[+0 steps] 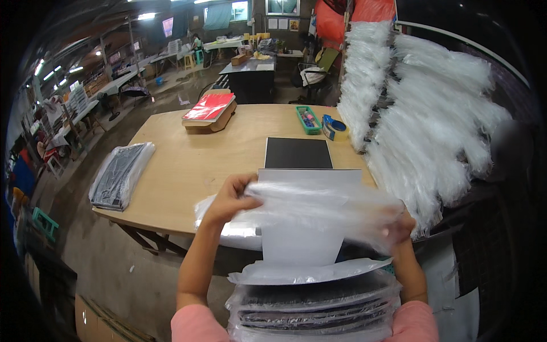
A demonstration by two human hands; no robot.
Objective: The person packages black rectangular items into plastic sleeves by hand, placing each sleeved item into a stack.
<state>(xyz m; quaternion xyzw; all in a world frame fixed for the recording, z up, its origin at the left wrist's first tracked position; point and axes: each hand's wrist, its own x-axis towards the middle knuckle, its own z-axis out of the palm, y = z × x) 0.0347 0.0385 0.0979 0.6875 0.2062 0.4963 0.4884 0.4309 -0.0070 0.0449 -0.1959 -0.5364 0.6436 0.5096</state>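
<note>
A clear plastic bag (319, 199) stretches between my two hands above the near edge of the table. My left hand (231, 198) pinches its left end between thumb and fingers. At the other end my right hand (402, 226) is curled on the plastic, blurred and partly covered by it. Beneath the bag lies a pale grey-white sheet (302, 242), its middle hidden by the plastic. Just beyond it is a flat black board (299, 153). Closest to me rises a stack of plastic-wrapped dark flat pieces (313, 305).
Bundles of clear plastic bags (439, 114) hang at the right. On the table are a wrapped dark stack (122, 175), a red-topped pile (209, 107), a green basket (308, 120) of small items and tape rolls (335, 128). A green stool (45, 223) stands at left.
</note>
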